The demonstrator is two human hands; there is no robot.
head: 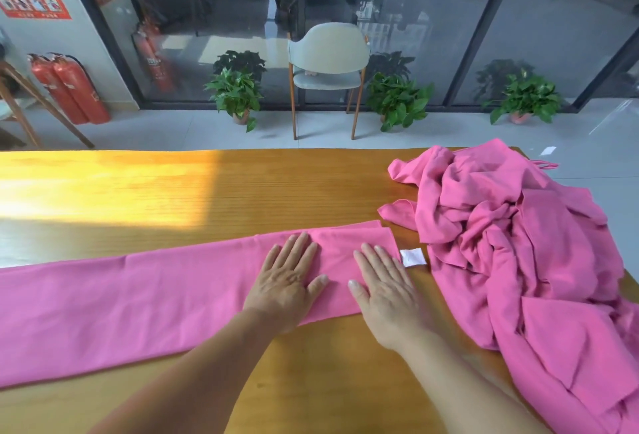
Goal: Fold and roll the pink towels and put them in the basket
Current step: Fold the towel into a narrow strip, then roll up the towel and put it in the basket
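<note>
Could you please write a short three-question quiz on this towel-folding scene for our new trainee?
1. True or false: both the left hand and the right hand lie flat, fingers straight, on the folded towel.
2. Where does the crumpled towel pile lie? A) at the table's right end B) on the chair C) on the floor
3. Fill in: the small white tag lies on the table between the folded towel and the ____.

Key: 1 true; 2 A; 3 pile.
</note>
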